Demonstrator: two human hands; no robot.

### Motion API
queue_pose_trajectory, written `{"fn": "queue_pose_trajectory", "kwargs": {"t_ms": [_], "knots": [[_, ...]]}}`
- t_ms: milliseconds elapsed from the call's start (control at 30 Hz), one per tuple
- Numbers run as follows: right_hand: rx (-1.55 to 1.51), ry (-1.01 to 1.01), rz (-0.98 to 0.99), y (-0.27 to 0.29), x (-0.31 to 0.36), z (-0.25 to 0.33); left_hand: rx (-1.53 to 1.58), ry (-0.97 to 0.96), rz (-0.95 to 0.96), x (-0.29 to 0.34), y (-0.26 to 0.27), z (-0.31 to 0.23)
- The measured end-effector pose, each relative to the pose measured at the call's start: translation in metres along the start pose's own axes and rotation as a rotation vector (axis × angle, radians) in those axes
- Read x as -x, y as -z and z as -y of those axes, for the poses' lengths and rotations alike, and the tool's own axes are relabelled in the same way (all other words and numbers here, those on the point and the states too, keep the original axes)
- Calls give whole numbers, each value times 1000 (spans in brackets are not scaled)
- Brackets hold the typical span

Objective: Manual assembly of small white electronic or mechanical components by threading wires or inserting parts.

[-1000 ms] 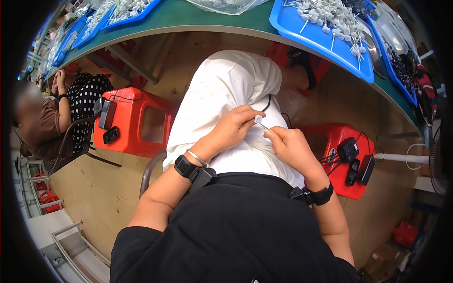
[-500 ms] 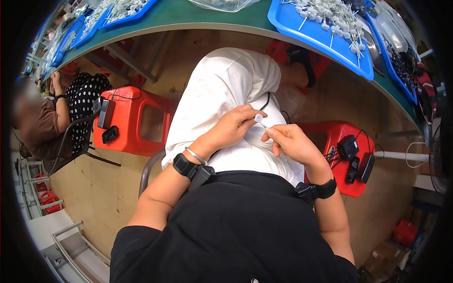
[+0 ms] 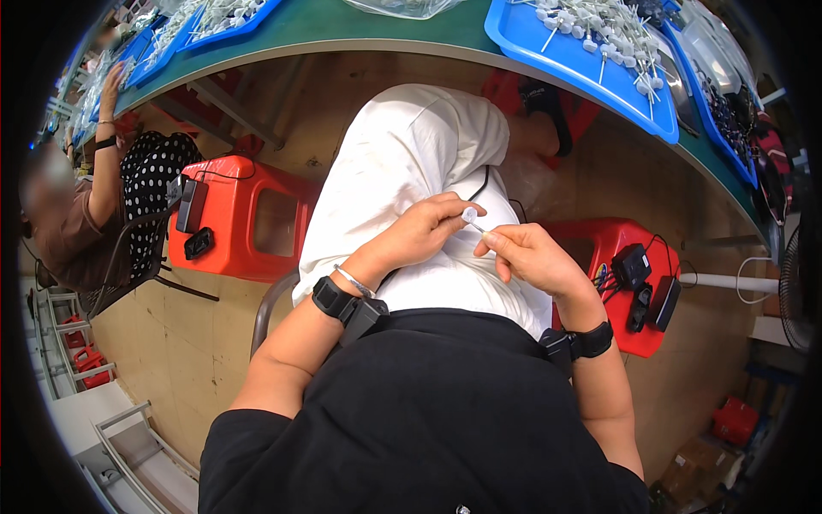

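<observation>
Over my lap, both hands meet at a small white plastic piece (image 3: 470,215) with a round head and a thin stem. The fingertips of my left hand (image 3: 421,228) pinch it at the round head. My right hand (image 3: 533,257) closes thumb and forefinger on the stem end; its other fingers are curled under. What exactly the stem joins between the right fingertips is too small to make out. Many similar white pieces with stems (image 3: 604,38) lie heaped in the blue tray (image 3: 548,64) on the green table ahead.
The green table (image 3: 342,32) curves across the front, with more blue trays (image 3: 706,111) at both ends. Red stools (image 3: 244,218) holding black devices stand on either side of me. At the far left a co-worker (image 3: 81,214) sits on a chair. A fan (image 3: 796,291) stands at right.
The co-worker at left has raised an arm toward the trays on the table. My own hands and the white piece stay nearly still.
</observation>
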State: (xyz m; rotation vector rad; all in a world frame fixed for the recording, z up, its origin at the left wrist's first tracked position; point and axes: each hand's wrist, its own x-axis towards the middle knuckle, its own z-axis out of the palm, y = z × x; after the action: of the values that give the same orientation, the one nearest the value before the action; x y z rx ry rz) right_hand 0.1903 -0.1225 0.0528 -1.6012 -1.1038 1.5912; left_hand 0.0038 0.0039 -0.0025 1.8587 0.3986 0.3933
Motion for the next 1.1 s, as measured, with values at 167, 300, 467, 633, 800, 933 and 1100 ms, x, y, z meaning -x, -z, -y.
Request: {"fn": "queue_pose_trajectory", "kwargs": {"t_ms": [167,300,467,633,800,933,1100], "knots": [[8,30,-13,-1,-1,-3,-12,-5,1,0,1,2],[27,82,-30,0,-1,-5,45,47,30,-1,2,-4],[513,416,-337,-5,-2,-11,224,150,53,1,3,-7],[877,729,-546,-10,-8,-14,261,164,55,1,5,-7],[1023,743,-563,-11,-4,-11,237,186,59,2,4,-6],[992,671,-526,-10,0,-8,219,147,40,2,4,-3],[983,698,-565,-11,-2,-3,211,184,47,2,5,-5]]}}
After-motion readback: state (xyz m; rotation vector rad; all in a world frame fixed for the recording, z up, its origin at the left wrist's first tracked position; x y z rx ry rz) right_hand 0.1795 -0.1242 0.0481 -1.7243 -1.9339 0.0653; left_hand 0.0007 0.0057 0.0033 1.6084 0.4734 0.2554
